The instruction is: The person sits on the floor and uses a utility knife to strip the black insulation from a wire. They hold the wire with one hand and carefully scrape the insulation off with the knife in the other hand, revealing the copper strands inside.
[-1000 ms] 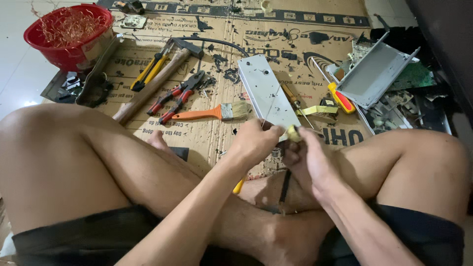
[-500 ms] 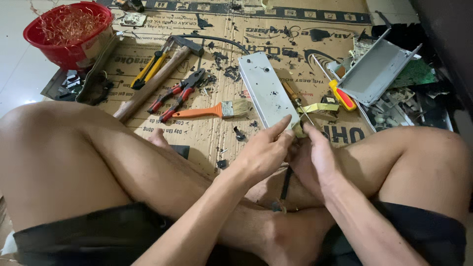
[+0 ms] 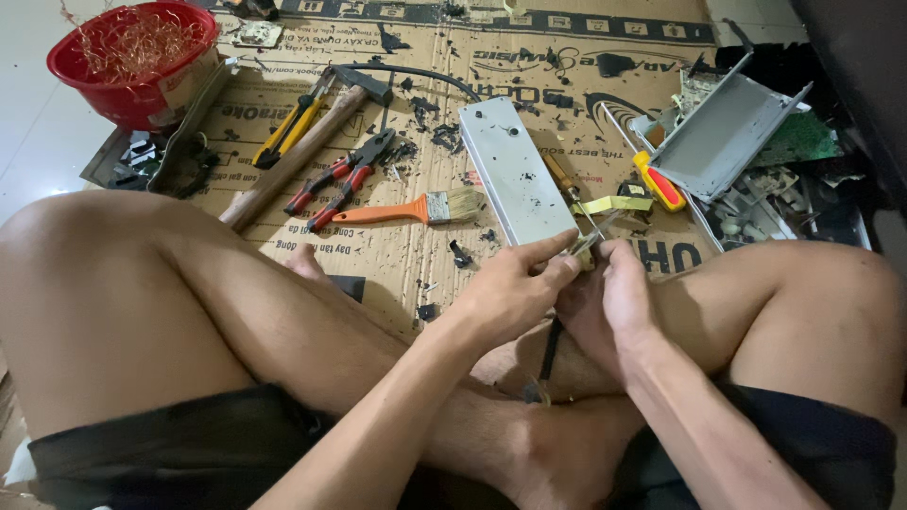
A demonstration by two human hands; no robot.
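Left hand (image 3: 515,293): fingers pinched on small metal part (image 3: 584,244). Right hand (image 3: 609,297): fingers closed around same part. Grey plate (image 3: 515,170) just beyond; brush (image 3: 416,208) near.

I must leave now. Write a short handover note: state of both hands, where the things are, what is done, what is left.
Left hand: fingers pinch a small metal piece.
Right hand: closed around the same piece from below.
The long grey metal panel lies on the cardboard, its near end at the hands.
Paintbrush, pliers and hammer lie unused to the left.
Done and left: cannot be told.
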